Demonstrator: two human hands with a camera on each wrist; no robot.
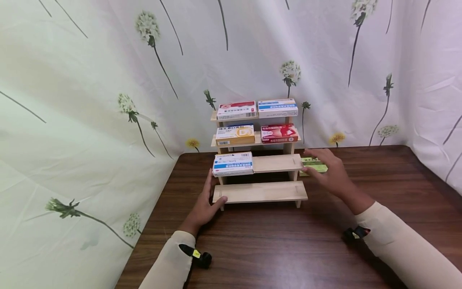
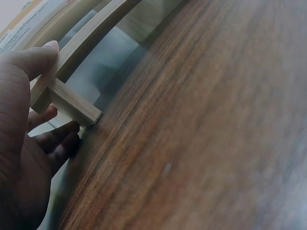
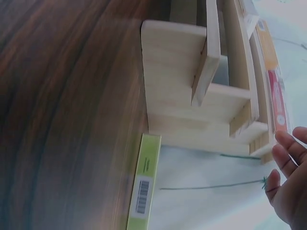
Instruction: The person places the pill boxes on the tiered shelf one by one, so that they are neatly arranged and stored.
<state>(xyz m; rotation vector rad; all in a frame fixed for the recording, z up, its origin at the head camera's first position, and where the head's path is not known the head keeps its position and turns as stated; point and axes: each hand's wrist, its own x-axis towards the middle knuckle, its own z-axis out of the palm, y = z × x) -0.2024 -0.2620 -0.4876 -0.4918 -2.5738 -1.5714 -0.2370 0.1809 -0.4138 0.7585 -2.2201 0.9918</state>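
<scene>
A stepped wooden rack (image 1: 260, 192) stands on the table. My left hand (image 1: 201, 208) holds the left end of its lowest step, the thumb on the board and the fingers around the outer side, as the left wrist view shows. My right hand (image 1: 333, 173) is beside the rack's right side with fingers spread and nothing held. Behind it lies a green medicine box (image 1: 313, 164), partly covered by the hand. A white-and-blue box (image 1: 233, 164) sits on the left of the second step up. Higher up are a yellow-and-white box (image 1: 235, 134) and a red box (image 1: 279, 133).
The top step carries a red-and-white box (image 1: 236, 110) and another blue-and-white box (image 1: 277, 107). Behind the dark wood table (image 1: 274, 245) hangs a white curtain (image 1: 245, 60) printed with dandelions; it also runs along both sides.
</scene>
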